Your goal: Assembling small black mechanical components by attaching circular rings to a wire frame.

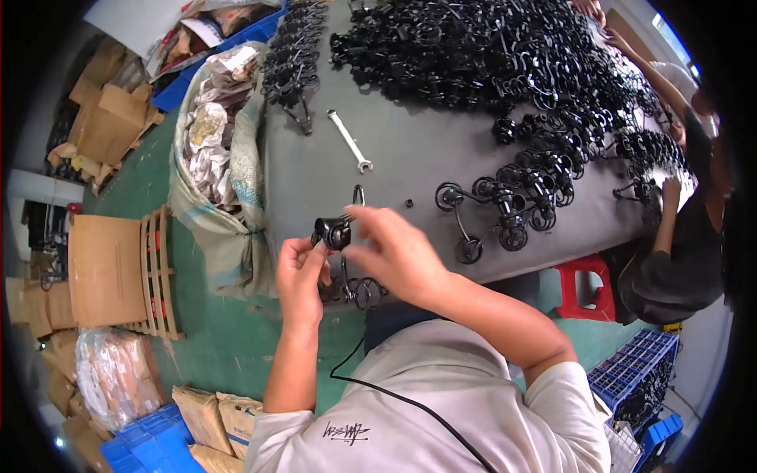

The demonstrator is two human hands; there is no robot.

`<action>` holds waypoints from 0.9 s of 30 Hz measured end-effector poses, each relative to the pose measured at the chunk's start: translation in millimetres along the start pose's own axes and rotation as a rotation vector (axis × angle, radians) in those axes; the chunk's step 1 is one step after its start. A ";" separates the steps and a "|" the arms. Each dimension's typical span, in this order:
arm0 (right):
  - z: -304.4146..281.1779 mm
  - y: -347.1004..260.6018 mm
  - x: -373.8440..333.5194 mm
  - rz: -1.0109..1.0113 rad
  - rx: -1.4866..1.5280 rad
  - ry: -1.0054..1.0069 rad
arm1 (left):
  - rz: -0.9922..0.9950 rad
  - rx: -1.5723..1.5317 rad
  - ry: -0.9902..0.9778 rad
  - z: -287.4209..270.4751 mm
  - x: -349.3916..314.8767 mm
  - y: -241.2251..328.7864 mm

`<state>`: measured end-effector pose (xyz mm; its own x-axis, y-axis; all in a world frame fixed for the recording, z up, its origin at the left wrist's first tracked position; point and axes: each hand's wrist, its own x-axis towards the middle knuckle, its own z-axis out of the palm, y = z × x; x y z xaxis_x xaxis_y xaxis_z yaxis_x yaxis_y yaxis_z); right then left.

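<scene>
My left hand (pixel 300 272) is closed around a black metal part (pixel 332 233) with a round tubular body, held above the table's near edge. Close to its right side is my right hand (pixel 398 256), thumb and fingers apart and slightly blurred; whether the fingertips touch the part cannot be made out. A thin curved rod with a loop (pixel 359 195) shows just beyond the part. Below the hands, black wire rings (pixel 366 292) hang at the table edge. Farther up the grey table (pixel 394 150) lies a silver wrench (pixel 349 142), and a tiny black piece (pixel 409 203) sits to its right.
A large heap of black parts (pixel 473 55) covers the far table, with more parts (pixel 512 197) at right. Left stands a sack (pixel 209 158) of crumpled paper. A person (pixel 674 260) works at right near a red stool (pixel 585 289). A black cable (pixel 410 402) crosses my shirt.
</scene>
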<state>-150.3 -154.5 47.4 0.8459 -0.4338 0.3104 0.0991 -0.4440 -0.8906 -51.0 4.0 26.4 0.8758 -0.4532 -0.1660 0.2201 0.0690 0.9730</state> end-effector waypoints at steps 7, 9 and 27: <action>-22.2 52.4 10.4 -0.142 -1.071 -0.133 | 0.052 -0.054 -0.032 -4.6 3.7 0.7; -19.3 57.1 11.6 -0.108 -1.157 -0.244 | 0.060 -0.030 -0.029 -4.9 4.6 -1.2; -12.1 7.9 -0.7 -0.093 0.010 -0.015 | 0.051 0.185 0.008 16.0 -1.8 7.8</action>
<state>-156.5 -167.2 44.2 0.8407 -0.3793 0.3865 0.1826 -0.4734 -0.8617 -57.7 -8.8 36.8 0.8874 -0.4462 -0.1161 0.0932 -0.0730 0.9930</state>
